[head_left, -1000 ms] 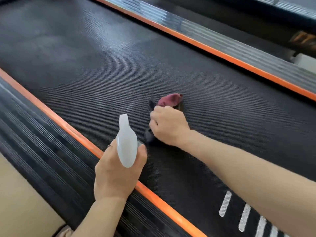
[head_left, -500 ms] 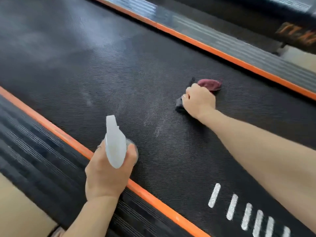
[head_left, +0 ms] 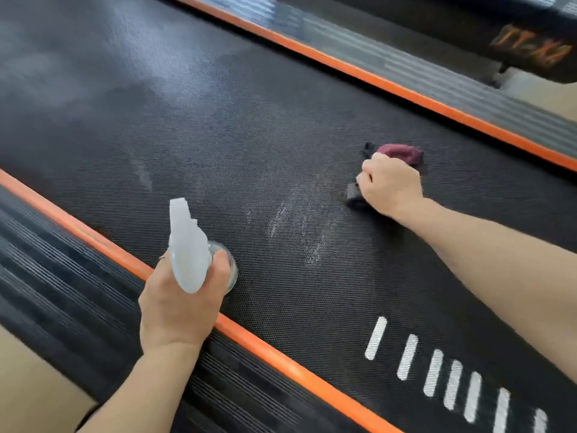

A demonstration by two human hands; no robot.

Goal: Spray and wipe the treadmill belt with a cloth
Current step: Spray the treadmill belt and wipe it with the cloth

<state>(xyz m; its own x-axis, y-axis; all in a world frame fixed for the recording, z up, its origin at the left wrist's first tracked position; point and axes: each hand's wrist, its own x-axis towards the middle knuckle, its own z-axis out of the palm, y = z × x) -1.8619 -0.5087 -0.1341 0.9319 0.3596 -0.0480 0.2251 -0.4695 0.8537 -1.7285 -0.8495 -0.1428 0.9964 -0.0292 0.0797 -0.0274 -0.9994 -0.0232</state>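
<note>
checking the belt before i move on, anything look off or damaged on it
Pale streaky marks show on the treadmill belt between the spray bottle and the cloth. They look like spray residue or scuffing, not tears; otherwise nothing stands out.

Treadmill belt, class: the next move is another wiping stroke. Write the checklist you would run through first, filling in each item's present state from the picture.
1. Cloth lies on the treadmill belt under the right hand: ok.
2. Right hand's fingers are curled over the cloth: ok.
3. Spray bottle is gripped in the left hand, over the belt's near edge by the orange strip: ok.
4. Pale streaks on the belt between the hands remain to be wiped: not ok.
5. Belt is damp enough where the cloth goes next: cannot tell.
6. Liquid left in the bottle: cannot tell.
</note>
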